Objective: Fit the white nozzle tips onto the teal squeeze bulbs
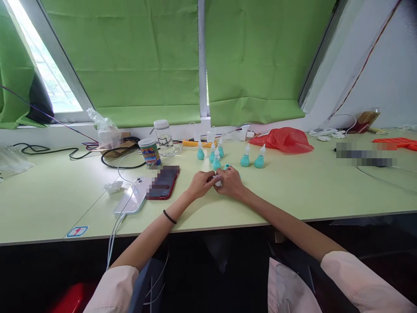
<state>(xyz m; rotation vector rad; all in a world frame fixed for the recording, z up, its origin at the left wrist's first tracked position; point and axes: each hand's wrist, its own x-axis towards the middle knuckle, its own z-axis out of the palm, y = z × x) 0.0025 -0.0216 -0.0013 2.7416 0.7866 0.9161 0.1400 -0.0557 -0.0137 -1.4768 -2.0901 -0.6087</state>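
Pinching a small, white, plastic-looking piece (218,183) between curled, nearly closed left hand (201,184) and right hand (232,182), above a pale green table (309,182). Tucked closer to the right; cannot tell its long axis. Just beyond, facing an upright, rounded teal bulb with pointed white tip (216,164).

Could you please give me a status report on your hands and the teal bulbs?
Left hand and right hand together, small white piece at their fingers. Teal bulbs upright beyond. Phones leftward, seemingly not blocking.
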